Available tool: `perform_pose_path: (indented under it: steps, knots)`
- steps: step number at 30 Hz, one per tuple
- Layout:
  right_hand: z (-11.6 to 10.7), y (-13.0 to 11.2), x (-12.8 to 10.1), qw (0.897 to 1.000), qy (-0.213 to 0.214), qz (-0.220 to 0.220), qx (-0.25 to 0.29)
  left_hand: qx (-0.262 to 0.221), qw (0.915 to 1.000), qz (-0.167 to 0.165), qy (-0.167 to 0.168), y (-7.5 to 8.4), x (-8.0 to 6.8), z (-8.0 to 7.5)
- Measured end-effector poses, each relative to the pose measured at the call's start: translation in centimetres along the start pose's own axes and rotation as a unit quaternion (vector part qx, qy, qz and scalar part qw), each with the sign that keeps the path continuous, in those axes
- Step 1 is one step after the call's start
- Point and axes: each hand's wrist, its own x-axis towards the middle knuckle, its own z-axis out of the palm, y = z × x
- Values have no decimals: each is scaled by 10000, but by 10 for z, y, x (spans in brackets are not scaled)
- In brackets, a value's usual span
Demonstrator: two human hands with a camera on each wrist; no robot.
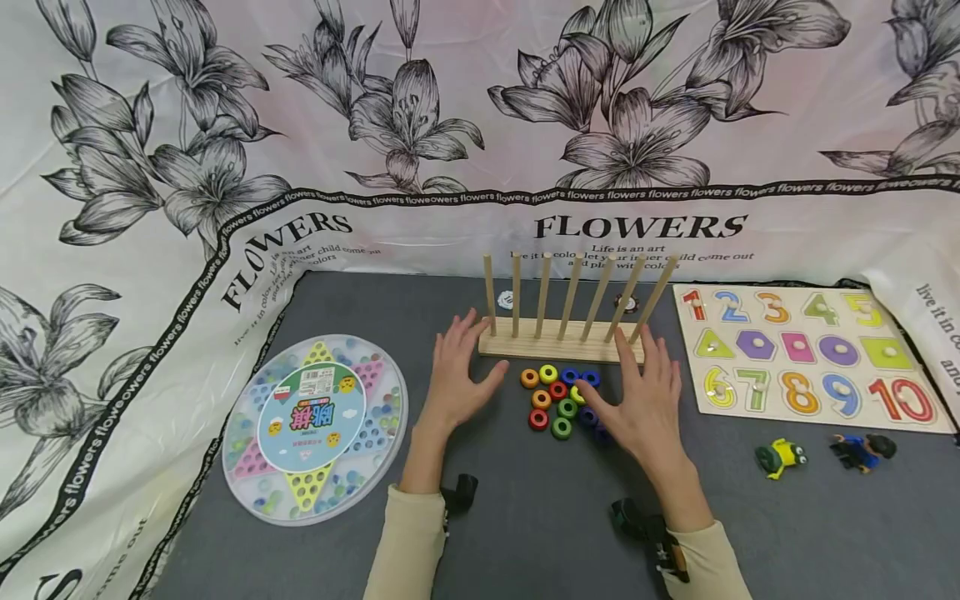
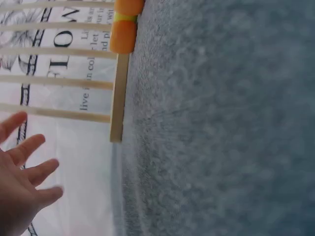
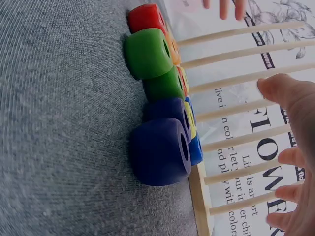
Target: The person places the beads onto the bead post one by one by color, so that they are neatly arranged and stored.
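Observation:
A wooden peg rack (image 1: 555, 340) with several upright dowels stands in the middle of the grey table. In front of it lies a cluster of coloured beads with holes, among them a green bead (image 3: 149, 53), a dark blue bead (image 3: 160, 151) and an orange bead (image 2: 123, 36). My left hand (image 1: 453, 375) is by the rack's left end, fingers spread, holding nothing; the left wrist view shows it apart from the dowels. Over the right side of the cluster is my right hand (image 1: 643, 408), its fingers extended and its thumb hiding some beads. Nothing is seen in its grasp.
On the left lies a round Chinese checkers set (image 1: 315, 429). A number and shape puzzle board (image 1: 813, 354) is at the right, with a green and yellow frog toy (image 1: 782, 457) and a small figure (image 1: 862, 452) below it. Flowered cloth (image 1: 450, 229) borders the table's back.

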Motion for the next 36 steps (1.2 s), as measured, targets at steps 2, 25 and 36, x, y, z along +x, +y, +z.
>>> perform_pose_path:
  steps: [2,25,36]
  knots:
    - [1,1,0,10000,46,-48,42,-517,9986,-75,76,-5,3,-1]
    - [21,30,-1,9802,-422,27,1935,-2323,9693,-751,-288,-54,32,18]
    - [21,32,8,9762,-895,87,1975,-1098,9898,-724,-540,-59,32,24]
